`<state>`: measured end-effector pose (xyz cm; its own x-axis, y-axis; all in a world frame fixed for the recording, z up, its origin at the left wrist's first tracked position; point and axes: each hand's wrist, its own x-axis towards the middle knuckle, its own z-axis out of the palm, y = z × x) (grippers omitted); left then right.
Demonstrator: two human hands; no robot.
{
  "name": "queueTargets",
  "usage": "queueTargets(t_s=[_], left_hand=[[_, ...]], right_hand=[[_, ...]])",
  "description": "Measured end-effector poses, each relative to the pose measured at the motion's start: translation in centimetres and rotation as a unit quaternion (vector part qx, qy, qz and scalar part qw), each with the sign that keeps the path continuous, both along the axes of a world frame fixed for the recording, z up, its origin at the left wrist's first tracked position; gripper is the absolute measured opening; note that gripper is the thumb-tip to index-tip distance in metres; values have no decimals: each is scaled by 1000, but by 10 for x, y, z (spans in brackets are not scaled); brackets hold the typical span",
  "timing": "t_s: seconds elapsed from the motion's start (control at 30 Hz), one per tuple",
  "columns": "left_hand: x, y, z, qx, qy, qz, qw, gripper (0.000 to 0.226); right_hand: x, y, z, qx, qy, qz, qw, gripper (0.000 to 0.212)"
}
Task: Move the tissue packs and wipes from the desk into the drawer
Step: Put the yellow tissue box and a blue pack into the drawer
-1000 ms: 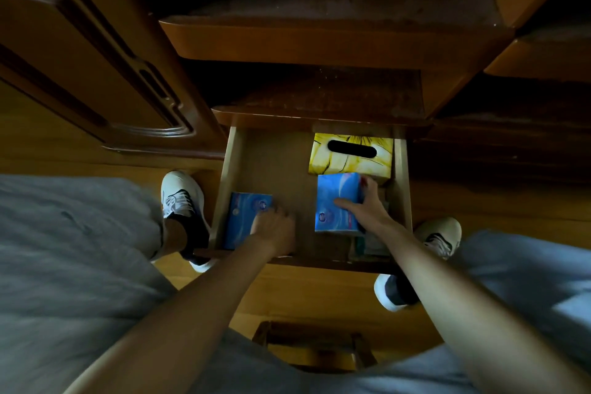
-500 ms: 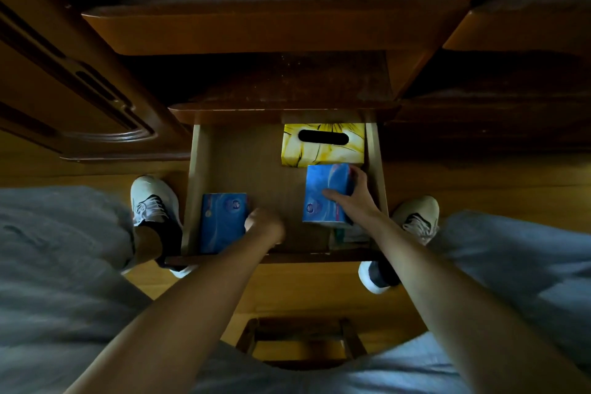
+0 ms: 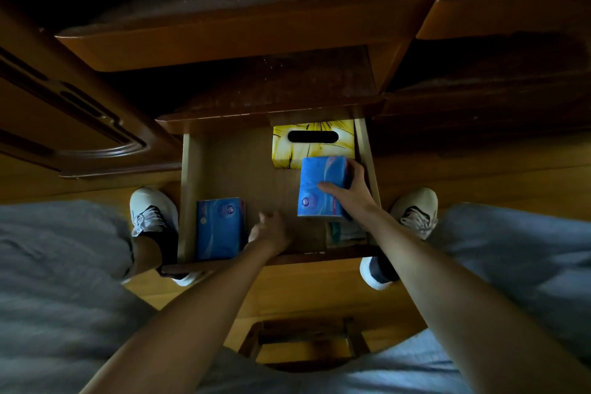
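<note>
drawer: pulled out in front of me, pale wood inside, low side walls, dark front lip nearest me.
blue pack right: glossy blue soft tissue pack, white swirl print, small round logo low on its face. I see it over the right half of the drawer, near end tilted toward me, far end just overlapping the yellow box.
right hand: I've got it gripping the blue pack right, thumb across the face, fingers curled round the right edge.
blue pack left: same blue wrap, round logo near its top. Lies flat in the drawer's left front corner, along the left wall.
left hand: in the drawer just right of the blue pack left, back of the hand toward me, fingers curled under. I can't tell if it touches the pack or holds anything.
yellow box: yellow tissue box with dark line print and a black oval slot on top, at the back right of the drawer.
wipes: pale packet with some green, under and in front of the right-hand pack, front right corner. Too dim for me to read detail.
shoes: white sneakers with dark laces, one either side of the drawer on the wooden floor.
</note>
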<state>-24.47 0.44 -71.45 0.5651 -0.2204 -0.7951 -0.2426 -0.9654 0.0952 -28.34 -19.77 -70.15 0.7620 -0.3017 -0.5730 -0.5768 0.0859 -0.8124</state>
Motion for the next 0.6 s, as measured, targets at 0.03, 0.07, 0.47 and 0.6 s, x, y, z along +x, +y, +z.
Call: queueTargets(t_s=[0.03,0.07,0.47,0.6], left_hand=[[-2,-7,1,-37,24,39,998,51],[-5,-16,5,-80,49,104,990,50],[-17,-51,15,-304,223,460,804,56],[-5,-19,9,-303,304,482,764,36]], right_hand=[[2,0,2,2,-10,-6,1000,103],[4,1,3,2,-19,-12,1000,100],[12,-7,20,-77,-54,-29,995,90],[12,-1,23,-58,-64,-20,996,82]])
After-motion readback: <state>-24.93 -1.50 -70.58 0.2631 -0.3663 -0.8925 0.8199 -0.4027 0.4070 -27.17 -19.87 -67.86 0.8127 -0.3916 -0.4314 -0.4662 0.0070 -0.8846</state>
